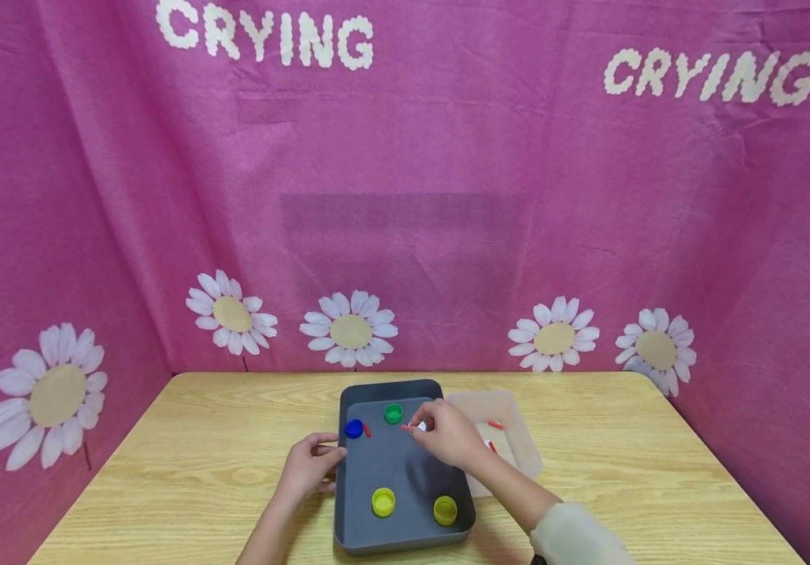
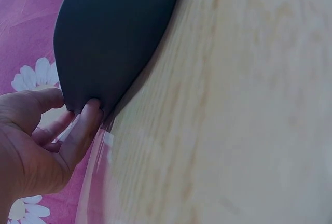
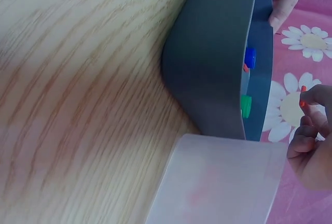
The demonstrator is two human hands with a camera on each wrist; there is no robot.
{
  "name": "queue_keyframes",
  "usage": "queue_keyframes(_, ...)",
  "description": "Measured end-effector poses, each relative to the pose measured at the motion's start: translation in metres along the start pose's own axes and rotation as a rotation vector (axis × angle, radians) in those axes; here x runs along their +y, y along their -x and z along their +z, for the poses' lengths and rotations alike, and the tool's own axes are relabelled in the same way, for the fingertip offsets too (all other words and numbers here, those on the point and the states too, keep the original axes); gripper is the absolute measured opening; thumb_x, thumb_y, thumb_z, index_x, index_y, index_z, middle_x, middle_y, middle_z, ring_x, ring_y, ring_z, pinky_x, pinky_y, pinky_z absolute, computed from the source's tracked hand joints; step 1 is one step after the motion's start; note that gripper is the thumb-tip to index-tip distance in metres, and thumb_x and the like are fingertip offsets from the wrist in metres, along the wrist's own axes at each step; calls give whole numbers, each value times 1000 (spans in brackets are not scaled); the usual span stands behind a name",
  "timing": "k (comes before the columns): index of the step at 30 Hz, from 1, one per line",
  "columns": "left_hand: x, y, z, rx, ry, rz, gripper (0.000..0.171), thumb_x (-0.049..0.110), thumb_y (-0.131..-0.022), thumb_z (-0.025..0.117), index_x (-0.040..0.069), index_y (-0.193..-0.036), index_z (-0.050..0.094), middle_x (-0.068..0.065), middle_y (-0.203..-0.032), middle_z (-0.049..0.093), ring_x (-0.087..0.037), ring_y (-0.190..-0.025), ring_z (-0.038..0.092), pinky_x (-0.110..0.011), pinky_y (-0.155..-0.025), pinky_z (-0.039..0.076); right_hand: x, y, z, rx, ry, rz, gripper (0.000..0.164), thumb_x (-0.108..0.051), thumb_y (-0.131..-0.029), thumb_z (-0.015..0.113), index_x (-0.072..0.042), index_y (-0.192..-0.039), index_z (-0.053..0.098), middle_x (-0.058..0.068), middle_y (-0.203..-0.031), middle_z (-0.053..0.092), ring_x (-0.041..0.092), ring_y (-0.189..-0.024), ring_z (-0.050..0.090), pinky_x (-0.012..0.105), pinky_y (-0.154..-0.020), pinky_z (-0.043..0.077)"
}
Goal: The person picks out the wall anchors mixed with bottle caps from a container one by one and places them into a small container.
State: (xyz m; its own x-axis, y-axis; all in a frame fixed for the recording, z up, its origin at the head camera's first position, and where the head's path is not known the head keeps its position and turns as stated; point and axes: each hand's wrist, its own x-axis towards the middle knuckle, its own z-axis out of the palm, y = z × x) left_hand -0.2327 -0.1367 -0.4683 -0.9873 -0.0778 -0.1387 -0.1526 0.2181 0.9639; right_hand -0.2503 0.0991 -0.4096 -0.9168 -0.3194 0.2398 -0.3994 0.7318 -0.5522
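Note:
My right hand (image 1: pixel 447 433) is over the dark grey tray (image 1: pixel 394 463), pinching a small red stick (image 3: pixel 303 95) between thumb and fingertips. A bit of white shows among those fingers in the head view. My left hand (image 1: pixel 309 467) holds the tray's left wall, its thumb at the rim and fingers against the outside in the left wrist view. Inside the tray are a blue bottle cap (image 1: pixel 353 428), a green bottle cap (image 1: pixel 394 413) and two yellow bottle caps, one left (image 1: pixel 383 502) and one right (image 1: pixel 445 510). Another red stick (image 1: pixel 367 430) lies beside the blue cap.
A translucent plastic box (image 1: pixel 528 451) stands against the tray's right side, partly behind my right forearm. It holds a few red pieces (image 1: pixel 494 424). The wooden table (image 1: pixel 235 424) meets a pink cloth (image 1: pixel 405 157) with daisies at its back edge.

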Motion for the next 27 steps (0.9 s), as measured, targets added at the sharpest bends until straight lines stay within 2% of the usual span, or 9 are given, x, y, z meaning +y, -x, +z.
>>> queue_keyframes(15, 2, 2, 0, 2, -17, -12, 39, 12, -88, 61, -3, -123, 53, -17, -101, 65, -15, -71, 62, -31, -56, 56, 18, 4, -15, 77, -31, 82, 4, -12, -79, 69, -12, -80, 66, -1, -69, 46, 12, -59, 41, 21, -47, 33)
queue_keyframes(27, 2, 1, 1, 4, -5, -10, 38, 11, -88, 61, -3, -123, 53, -17, -101, 64, -16, -73, 63, -31, -55, 56, 37, 6, -31, 119, -41, 132, 3, -12, -78, 68, -10, -80, 67, -2, -57, 43, 10, -49, 39, 20, -44, 28)
